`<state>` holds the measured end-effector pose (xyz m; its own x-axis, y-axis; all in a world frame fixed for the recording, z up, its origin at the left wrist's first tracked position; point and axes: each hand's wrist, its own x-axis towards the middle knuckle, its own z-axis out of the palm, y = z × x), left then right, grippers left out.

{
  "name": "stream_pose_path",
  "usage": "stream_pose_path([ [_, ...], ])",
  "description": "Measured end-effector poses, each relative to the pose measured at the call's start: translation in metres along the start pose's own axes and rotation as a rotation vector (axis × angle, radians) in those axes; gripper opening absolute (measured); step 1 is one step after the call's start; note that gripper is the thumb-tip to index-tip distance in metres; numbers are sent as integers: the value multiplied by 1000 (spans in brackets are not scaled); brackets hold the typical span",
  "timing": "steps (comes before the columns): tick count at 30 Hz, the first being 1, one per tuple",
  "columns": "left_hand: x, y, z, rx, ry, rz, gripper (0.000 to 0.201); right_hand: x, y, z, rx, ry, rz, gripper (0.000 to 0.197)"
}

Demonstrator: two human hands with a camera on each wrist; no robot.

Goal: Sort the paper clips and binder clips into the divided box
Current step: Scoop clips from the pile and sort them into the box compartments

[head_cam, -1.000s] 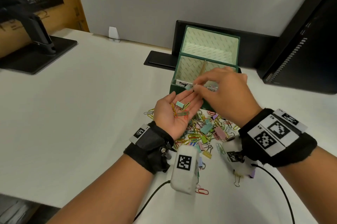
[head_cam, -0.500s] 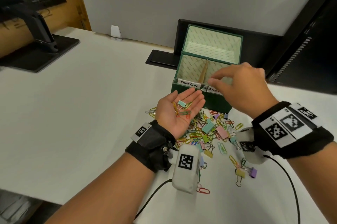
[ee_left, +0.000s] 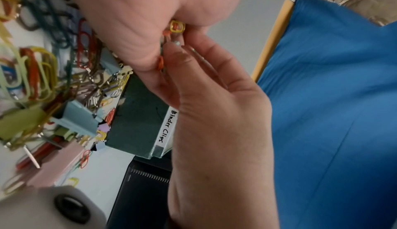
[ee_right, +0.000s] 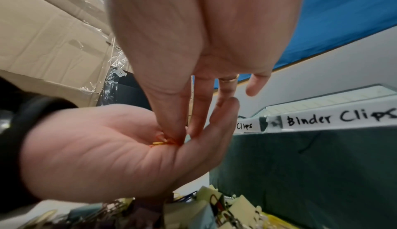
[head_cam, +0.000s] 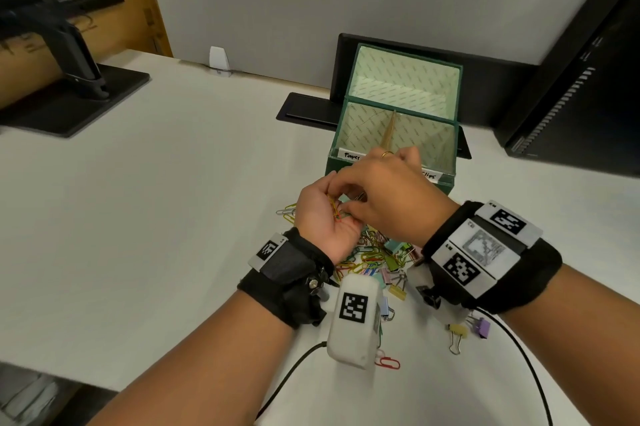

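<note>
A few small paper clips are cupped in the upturned left hand, its fingers loosely curled around them. They are pinched between thumb and forefinger of the right hand. Just beyond the fingertips the divided box is seen; the clip pile lies below.
</note>
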<state>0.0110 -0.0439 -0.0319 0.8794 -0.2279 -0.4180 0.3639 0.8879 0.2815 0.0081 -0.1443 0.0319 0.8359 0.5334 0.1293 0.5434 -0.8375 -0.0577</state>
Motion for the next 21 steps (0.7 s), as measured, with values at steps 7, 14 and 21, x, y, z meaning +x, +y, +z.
stream_pose_path([
  [7, -6, 1, 3, 35, -132, 18, 54, 0, 4, -2, 238, 53, 26, 26],
  [14, -9, 1, 4, -5, -136, 10, 45, -3, 12, -20, 387, 82, 52, 28],
  [21, -8, 3, 5, -3, -99, -22, 45, -1, 50, -50, 259, 472, 190, 16],
])
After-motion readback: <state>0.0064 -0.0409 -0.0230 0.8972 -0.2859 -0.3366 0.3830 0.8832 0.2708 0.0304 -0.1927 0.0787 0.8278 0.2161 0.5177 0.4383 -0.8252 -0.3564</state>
